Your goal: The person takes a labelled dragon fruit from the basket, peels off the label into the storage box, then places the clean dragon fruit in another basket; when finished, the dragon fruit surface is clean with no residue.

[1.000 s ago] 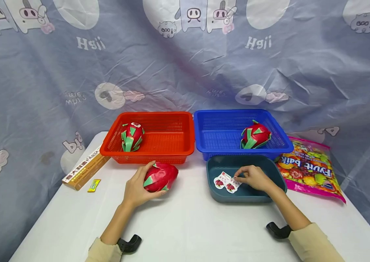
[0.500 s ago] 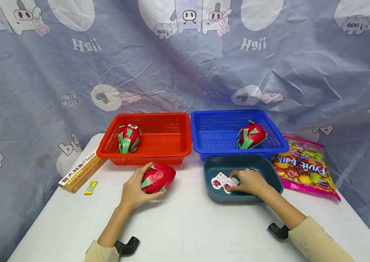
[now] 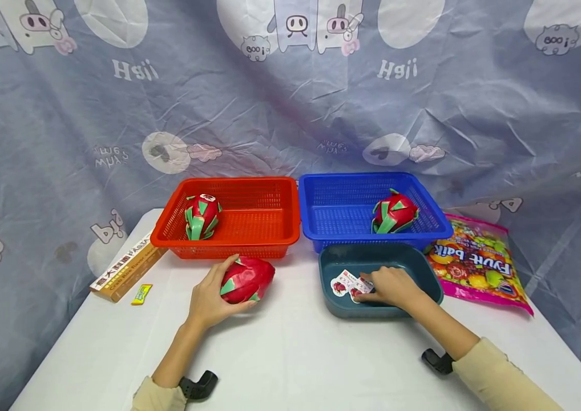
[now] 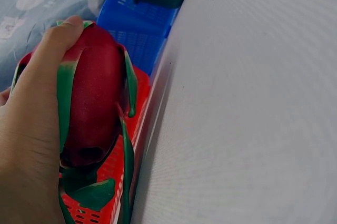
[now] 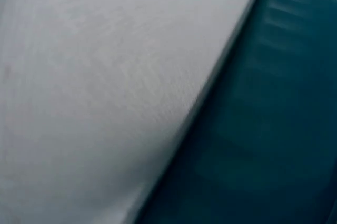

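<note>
In the head view, my left hand (image 3: pixel 214 299) holds a red dragon fruit (image 3: pixel 249 281) with green scales just in front of the red basket, thumb and fingers round its left end. The left wrist view shows my thumb along this dragon fruit (image 4: pixel 95 92). My right hand (image 3: pixel 392 287) reaches into a teal tray (image 3: pixel 333 305), thumb and forefinger at the edges of a dragon fruit sticker (image 3: pixel 363 285). Another such sticker (image 3: pixel 339 287) lies to its left. In the right wrist view only the tray's outer wall (image 5: pixel 253 113) shows; the hand is hidden.
Behind stand a red basket (image 3: pixel 259 225) with a stickered dragon fruit (image 3: pixel 202 217) and a blue basket (image 3: pixel 334 220) with another dragon fruit (image 3: pixel 395 213). A pasta box (image 3: pixel 128 268) and a small yellow packet (image 3: pixel 141 294) lie left, a candy bag (image 3: pixel 477 268) right.
My right hand has lowered slightly to the left, covering more of the right sticker. The whole head view shifted slightly. My left hand keeps the dragon fruit in place.
</note>
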`<state>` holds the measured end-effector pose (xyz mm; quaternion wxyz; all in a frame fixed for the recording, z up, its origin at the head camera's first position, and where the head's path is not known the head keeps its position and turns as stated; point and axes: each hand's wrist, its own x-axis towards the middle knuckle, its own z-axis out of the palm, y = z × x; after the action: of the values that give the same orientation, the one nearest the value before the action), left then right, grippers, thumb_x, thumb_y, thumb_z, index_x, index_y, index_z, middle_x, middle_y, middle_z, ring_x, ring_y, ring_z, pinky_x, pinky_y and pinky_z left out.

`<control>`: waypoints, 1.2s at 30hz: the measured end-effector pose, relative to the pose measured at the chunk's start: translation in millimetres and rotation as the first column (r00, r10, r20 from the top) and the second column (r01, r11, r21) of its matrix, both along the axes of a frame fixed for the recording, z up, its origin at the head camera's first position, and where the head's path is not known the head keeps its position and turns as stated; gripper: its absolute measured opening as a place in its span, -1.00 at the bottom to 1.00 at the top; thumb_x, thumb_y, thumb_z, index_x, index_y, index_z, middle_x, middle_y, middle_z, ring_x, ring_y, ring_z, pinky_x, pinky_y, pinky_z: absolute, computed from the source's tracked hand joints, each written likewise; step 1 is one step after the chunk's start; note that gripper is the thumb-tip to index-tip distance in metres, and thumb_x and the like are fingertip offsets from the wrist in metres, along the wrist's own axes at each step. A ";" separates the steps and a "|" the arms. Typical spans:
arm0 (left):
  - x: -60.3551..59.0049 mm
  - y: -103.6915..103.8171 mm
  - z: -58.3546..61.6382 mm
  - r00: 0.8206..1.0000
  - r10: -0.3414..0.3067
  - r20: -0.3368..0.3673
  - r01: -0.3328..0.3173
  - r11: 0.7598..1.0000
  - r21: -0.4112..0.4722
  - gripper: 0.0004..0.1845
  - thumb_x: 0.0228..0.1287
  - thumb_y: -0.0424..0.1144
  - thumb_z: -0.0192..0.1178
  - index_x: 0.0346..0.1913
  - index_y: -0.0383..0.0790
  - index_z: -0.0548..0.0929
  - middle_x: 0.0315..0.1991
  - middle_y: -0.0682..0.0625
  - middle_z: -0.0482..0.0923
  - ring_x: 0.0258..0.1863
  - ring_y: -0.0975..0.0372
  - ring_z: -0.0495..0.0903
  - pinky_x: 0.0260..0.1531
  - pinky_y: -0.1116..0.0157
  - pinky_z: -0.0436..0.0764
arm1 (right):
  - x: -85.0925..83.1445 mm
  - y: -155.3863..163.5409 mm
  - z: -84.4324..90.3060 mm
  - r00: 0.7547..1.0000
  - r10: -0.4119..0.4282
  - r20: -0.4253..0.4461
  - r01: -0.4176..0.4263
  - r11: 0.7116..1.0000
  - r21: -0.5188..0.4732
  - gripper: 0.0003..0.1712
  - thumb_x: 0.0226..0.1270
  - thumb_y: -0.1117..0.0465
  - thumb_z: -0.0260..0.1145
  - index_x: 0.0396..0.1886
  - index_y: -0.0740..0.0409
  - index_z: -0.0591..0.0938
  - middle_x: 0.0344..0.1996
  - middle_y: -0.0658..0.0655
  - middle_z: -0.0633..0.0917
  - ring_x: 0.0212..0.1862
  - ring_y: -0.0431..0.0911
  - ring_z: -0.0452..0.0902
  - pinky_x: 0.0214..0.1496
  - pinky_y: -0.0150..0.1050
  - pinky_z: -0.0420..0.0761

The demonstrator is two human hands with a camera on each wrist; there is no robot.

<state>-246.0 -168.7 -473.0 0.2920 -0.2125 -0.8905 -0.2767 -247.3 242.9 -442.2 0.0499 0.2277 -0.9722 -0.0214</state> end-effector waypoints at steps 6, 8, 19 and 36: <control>0.2 0.3 -0.1 1.000 -0.001 0.004 0.001 1.000 0.007 0.02 -0.44 0.35 0.33 0.28 0.22 0.22 -0.09 0.11 0.45 -0.17 0.24 0.52 -0.38 0.16 0.60 | 0.8 -1.1 0.0 0.997 0.054 -0.054 -0.050 0.996 0.074 -0.13 -0.13 -0.47 0.14 -0.12 0.16 0.65 -0.83 0.01 0.46 -0.76 -0.17 0.32 -0.75 -0.29 0.38; -0.1 -0.2 -0.1 1.000 -0.002 0.004 0.002 1.000 0.008 0.03 -0.44 0.35 0.34 0.28 0.22 0.22 -0.10 0.11 0.45 -0.17 0.24 0.52 -0.38 0.16 0.60 | 0.6 -1.6 0.4 0.996 0.063 -0.061 -0.058 0.995 0.078 -0.14 -0.13 -0.47 0.15 -0.13 0.17 0.66 -0.83 0.02 0.47 -0.77 -0.16 0.32 -0.75 -0.28 0.38; -0.5 -0.4 -0.3 1.000 -0.007 0.005 0.007 1.000 0.011 0.02 -0.43 0.36 0.33 0.28 0.19 0.23 -0.09 0.11 0.45 -0.16 0.25 0.52 -0.37 0.17 0.60 | 1.4 0.1 0.5 0.995 0.075 -0.070 -0.069 0.994 0.089 -0.13 -0.13 -0.49 0.11 -0.08 0.12 0.64 -0.91 -0.06 0.29 -0.78 -0.21 0.17 -0.81 -0.34 0.22; 1.4 -0.7 1.3 1.000 0.001 -0.002 -0.001 1.000 0.007 0.02 -0.43 0.35 0.33 0.28 0.21 0.22 -0.09 0.10 0.46 -0.16 0.24 0.52 -0.36 0.17 0.60 | 0.4 3.3 -2.1 0.995 0.088 -0.046 -0.083 0.992 0.094 -0.11 -0.08 -0.46 0.11 0.00 0.17 0.59 -0.86 -0.03 0.40 -0.78 -0.21 0.20 -0.81 -0.35 0.24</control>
<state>-244.7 -169.4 -471.8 0.2938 -0.2114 -0.8893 -0.2794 -246.9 246.2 -444.3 0.0648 0.2705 -0.9580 -0.0695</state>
